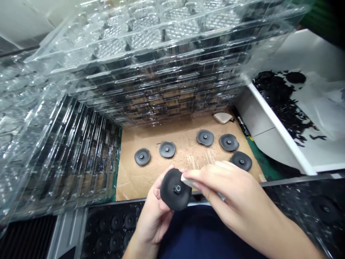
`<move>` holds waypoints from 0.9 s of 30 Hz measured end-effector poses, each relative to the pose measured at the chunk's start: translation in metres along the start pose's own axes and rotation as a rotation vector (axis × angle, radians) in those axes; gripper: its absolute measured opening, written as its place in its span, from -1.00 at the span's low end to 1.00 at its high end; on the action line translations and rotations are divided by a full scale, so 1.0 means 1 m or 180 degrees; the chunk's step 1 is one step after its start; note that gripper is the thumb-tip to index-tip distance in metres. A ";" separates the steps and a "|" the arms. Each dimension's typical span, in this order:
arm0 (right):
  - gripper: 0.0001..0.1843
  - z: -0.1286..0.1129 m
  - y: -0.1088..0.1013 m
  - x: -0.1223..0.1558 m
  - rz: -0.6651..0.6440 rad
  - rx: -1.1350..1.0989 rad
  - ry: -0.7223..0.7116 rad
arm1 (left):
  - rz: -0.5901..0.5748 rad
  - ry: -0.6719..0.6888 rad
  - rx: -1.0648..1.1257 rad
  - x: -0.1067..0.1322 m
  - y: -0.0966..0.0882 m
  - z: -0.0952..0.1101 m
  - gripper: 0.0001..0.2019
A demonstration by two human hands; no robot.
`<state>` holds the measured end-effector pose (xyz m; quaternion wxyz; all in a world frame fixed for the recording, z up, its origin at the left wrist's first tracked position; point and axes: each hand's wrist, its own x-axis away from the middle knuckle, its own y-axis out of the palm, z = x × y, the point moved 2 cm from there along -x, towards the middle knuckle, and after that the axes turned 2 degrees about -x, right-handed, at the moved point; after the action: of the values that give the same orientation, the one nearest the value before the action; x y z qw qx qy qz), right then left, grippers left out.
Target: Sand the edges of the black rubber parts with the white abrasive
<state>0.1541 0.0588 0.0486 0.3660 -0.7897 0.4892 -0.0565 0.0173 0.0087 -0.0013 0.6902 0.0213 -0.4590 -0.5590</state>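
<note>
My left hand (pixel 154 214) is closed around the underside of a black plastic disc (pixel 171 199), round with a small raised hub in its middle. The disc is tilted towards me above the front edge of the cardboard. My right hand (pixel 234 185) pinches a small white piece (pixel 188 181) between thumb and fingers, against the disc's right edge. Whether the white piece is cloth or foam, I cannot tell. Several similar black discs (pixel 167 149) lie hub up on the cardboard sheet (pixel 134 183), the nearest one just beyond my right hand.
Stacked clear plastic trays (pixel 161 61) rise behind the cardboard, with more trays (pixel 67 144) at the left. A white wedge-shaped piece (pixel 223 117) and a black marker (pixel 240 120) lie at the back right. A white bin (pixel 285 144) at the right holds black scraps (pixel 280 97).
</note>
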 end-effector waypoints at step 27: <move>-0.77 0.016 -0.006 0.023 0.1108 -0.0991 0.1016 | -0.0254 0.0201 0.0382 -0.001 0.013 0.001 -0.55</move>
<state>0.1780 0.0499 0.0344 0.1629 -0.7216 0.6716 -0.0406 0.0265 0.0154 0.0057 0.6790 0.0986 -0.4684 -0.5567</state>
